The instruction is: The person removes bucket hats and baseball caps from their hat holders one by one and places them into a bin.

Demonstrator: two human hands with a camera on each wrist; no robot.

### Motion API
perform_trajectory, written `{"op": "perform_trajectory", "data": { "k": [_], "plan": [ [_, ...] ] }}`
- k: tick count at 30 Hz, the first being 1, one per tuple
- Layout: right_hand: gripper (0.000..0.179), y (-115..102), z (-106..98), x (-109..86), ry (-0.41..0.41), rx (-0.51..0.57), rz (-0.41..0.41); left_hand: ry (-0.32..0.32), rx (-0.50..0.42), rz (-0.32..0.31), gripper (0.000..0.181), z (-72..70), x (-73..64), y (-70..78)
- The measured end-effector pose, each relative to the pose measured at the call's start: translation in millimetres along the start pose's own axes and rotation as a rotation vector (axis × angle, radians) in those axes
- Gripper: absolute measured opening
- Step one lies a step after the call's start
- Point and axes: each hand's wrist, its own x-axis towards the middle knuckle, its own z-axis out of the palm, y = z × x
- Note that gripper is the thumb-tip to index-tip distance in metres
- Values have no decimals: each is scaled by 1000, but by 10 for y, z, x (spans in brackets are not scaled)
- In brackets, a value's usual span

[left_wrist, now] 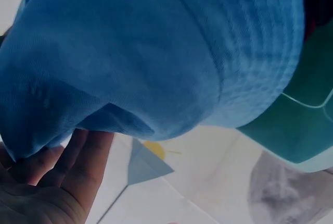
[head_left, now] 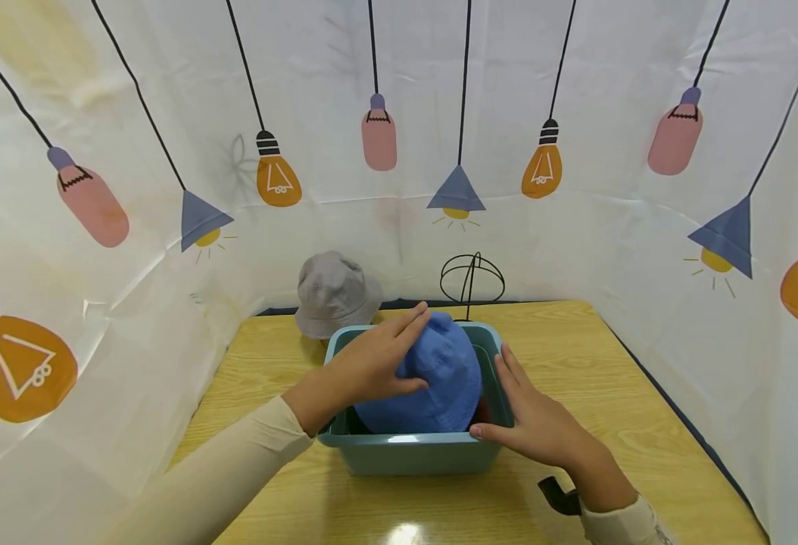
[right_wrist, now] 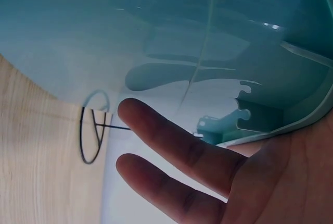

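A blue bucket hat (head_left: 447, 371) sits tilted inside a teal plastic bin (head_left: 413, 453), its stitched brim toward the bin's front and right. My left hand (head_left: 372, 363) holds the crown between thumb and fingers. In the left wrist view the cloth (left_wrist: 125, 52) folds over the fingers (left_wrist: 86, 166), hiding some fingertips. At the bin's right side is my right hand (head_left: 542, 420), its thumb at the front rim and its fingers stretched along the side. The right wrist view shows two spread fingers (right_wrist: 171, 143) beside the teal wall (right_wrist: 156, 36).
Behind the bin's left corner stands a grey bucket hat (head_left: 334, 291). A black wire hat stand (head_left: 472, 280) rises behind the bin. Something red (head_left: 484, 411) shows inside the bin, beside the blue hat. The wooden table (head_left: 562, 341) is enclosed by a white lamp-print curtain (head_left: 399, 227).
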Motion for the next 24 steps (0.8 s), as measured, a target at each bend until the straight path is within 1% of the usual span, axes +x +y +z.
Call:
{"op": "perform_trajectory", "data": {
  "k": [4, 8, 12, 16, 20, 22, 24],
  "plan": [
    [120, 10, 7, -5, 5, 15, -9, -16, -6, -2, 103, -29, -2, 56],
    [119, 22, 6, -2, 9, 25, -13, -19, -16, -20, 102, -85, -14, 113],
    [118, 28, -5, 6, 14, 26, -17, -40, -61, -39, 97, -117, -26, 147],
    [117, 29, -11, 10, 18, 31, -22, -117, -80, -47, 94, -86, -14, 130],
    [117, 26, -3, 4, 20, 33, -20, -213, -61, -58, 99, -18, 14, 68],
    [117, 21, 3, -1, 17, 33, -15, -246, -56, -63, 101, 16, 25, 33],
    [117, 16, 6, -7, 14, 34, -12, -264, -55, -62, 102, 40, 34, 6]
  ]
}}
